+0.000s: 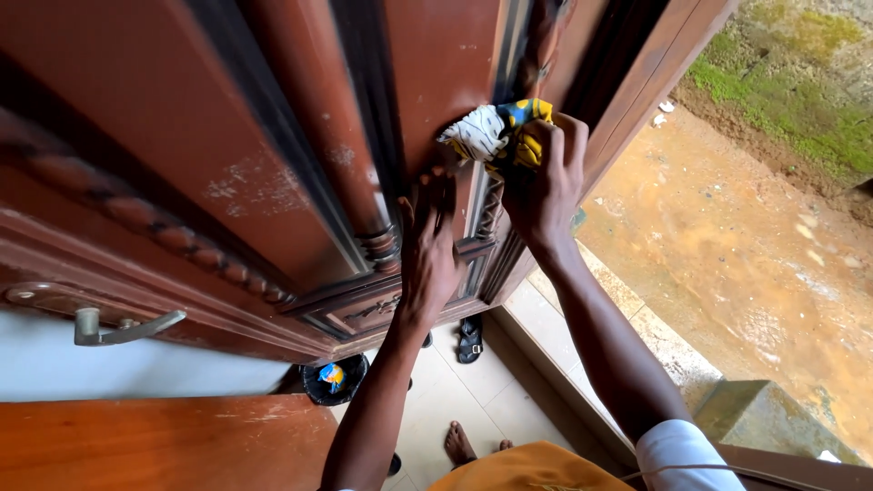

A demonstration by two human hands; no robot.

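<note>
My right hand (544, 186) grips a crumpled white, yellow and blue cloth (496, 132), fingers curled over it and pressing it against the carved reddish-brown wooden door (273, 136) near its outer edge. My left hand (427, 245) lies flat on the door panel just below and to the left of the cloth, fingers stretched upward and close together, not touching the cloth. A silver metal lever handle (123, 327) sticks out of the door far to my left. Below, black sandals (469, 338) lie on the pale tiled floor (446, 400), near my bare foot (459, 445).
</note>
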